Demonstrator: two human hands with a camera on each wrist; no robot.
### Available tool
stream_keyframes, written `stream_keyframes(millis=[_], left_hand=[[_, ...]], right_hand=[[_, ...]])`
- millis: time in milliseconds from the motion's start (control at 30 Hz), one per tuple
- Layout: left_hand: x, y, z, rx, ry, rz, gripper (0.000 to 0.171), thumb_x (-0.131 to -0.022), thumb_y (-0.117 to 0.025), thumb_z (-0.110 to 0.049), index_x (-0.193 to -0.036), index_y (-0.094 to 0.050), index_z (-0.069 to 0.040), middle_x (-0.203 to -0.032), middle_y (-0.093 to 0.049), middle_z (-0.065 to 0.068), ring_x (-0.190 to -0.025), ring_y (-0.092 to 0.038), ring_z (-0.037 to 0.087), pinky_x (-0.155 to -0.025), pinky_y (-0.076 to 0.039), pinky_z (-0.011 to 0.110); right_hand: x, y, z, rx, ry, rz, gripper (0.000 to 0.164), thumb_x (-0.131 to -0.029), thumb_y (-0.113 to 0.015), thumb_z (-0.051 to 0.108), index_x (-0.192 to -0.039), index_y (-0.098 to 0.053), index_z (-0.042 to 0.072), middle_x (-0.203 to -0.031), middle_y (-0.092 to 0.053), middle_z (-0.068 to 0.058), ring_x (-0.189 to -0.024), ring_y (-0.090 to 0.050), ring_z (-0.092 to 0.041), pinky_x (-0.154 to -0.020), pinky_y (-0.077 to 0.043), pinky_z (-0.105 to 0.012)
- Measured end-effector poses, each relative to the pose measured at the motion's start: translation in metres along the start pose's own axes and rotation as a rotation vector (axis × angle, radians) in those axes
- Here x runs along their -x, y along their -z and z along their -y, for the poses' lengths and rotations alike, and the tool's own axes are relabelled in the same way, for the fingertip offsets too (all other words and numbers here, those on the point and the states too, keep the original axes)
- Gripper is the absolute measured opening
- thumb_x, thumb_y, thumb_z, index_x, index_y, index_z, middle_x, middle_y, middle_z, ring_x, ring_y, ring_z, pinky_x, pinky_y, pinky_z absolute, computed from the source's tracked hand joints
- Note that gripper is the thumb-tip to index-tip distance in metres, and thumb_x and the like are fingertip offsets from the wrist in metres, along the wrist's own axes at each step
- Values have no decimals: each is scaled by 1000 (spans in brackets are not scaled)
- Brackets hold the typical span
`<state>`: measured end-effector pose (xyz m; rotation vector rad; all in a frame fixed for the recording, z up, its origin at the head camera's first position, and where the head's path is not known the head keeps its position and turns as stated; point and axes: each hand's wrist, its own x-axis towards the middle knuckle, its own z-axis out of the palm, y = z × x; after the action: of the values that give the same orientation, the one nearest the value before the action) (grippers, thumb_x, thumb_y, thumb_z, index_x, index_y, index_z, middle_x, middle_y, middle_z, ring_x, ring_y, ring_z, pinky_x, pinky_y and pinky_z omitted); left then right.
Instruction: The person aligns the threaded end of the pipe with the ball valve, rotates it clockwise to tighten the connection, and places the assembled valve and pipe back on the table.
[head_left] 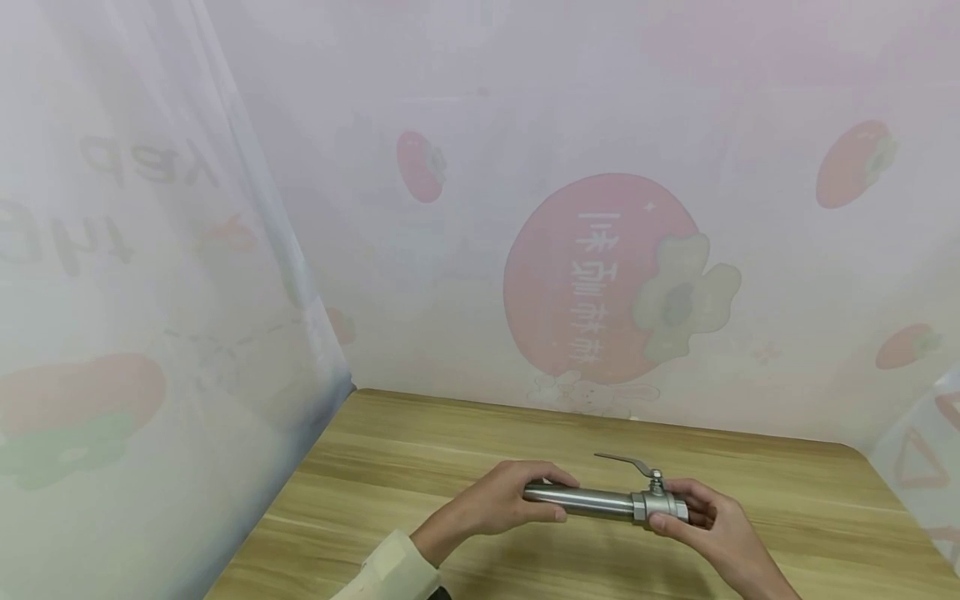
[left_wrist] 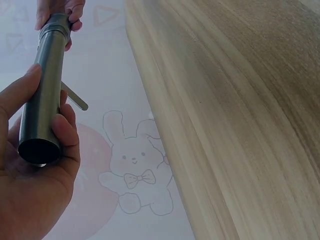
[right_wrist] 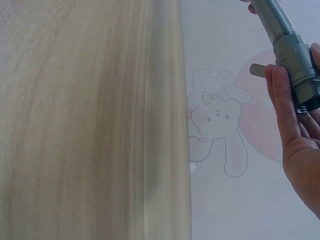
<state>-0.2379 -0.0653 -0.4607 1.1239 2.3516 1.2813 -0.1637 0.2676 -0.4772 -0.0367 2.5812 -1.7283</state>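
A steel pipe (head_left: pixel 592 500) is joined at its right end to a ball valve (head_left: pixel 657 505) with a lever handle (head_left: pixel 626 460). My left hand (head_left: pixel 517 498) grips the pipe near its free end, thumb on the near side and fingers over the far side. With its thumb in front and fingers behind, my right hand (head_left: pixel 708 527) holds the valve body. In the left wrist view the open end of the pipe (left_wrist: pixel 42 107) faces the camera. The right wrist view shows threads where the pipe (right_wrist: pixel 276 20) enters the valve (right_wrist: pixel 298 67).
Under the hands is a wood-grain table (head_left: pixel 420 446) with rounded far corners. A pale curtain (head_left: pixel 450 275) printed with fruit and a rabbit stands along the back edge. Another curtain (head_left: pixel 150 292) hangs on the left.
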Motion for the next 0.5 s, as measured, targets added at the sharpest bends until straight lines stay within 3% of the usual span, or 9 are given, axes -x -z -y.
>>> stream_keyframes(millis=[167, 500], left_hand=[[0, 0, -1, -1, 29, -12, 42, -99, -83, -31, -137, -74, -17, -122, -78, -8, -92, -66, -2, -83, -55, 20], [2, 1, -2, 2, 44, -19, 33, -99, -83, -34, -129, -78, -23, -113, -79, -10, -88, -64, -2, -80, -54, 19]], right_hand=[[0, 0, 1, -6, -10, 1, 57, -100, -81, 19, -146, -59, -5, -127, -71, -18, -99, -74, -13, -83, -62, -27], [1, 0, 1, -4, 15, -7, 55, -100, -81, 18, -146, -60, -5, -126, -71, -18, -99, -74, -11, -84, -63, -26]])
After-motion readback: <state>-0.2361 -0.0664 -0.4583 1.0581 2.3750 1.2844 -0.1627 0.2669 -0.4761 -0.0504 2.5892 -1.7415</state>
